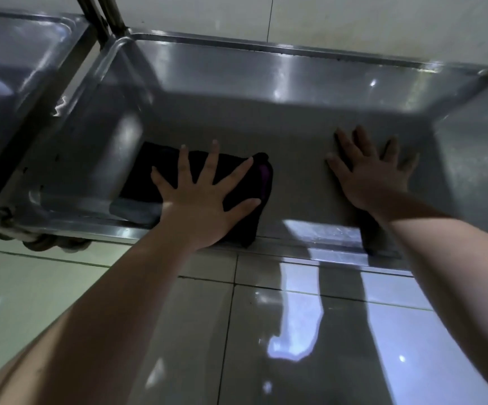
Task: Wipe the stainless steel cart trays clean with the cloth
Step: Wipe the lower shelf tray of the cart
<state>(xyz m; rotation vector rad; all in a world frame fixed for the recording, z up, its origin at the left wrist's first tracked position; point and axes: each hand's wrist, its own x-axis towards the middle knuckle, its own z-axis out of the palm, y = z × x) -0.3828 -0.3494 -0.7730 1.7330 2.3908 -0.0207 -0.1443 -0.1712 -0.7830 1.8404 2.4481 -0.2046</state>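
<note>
While the left hand [199, 200] presses one cloth [155, 162], two trays [280, 133] [18, 59] show.

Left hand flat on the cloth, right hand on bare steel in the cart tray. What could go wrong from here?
1. The left hand only presses the dark cloth with spread fingers. Nothing grips it, so it may bunch or slip out mid-stroke.
2. The right hand lies flat on the bare floor of the tray and may leave prints on the steel.
3. The cloth sits close to the tray's left wall, so the corner there could get skipped.
</note>
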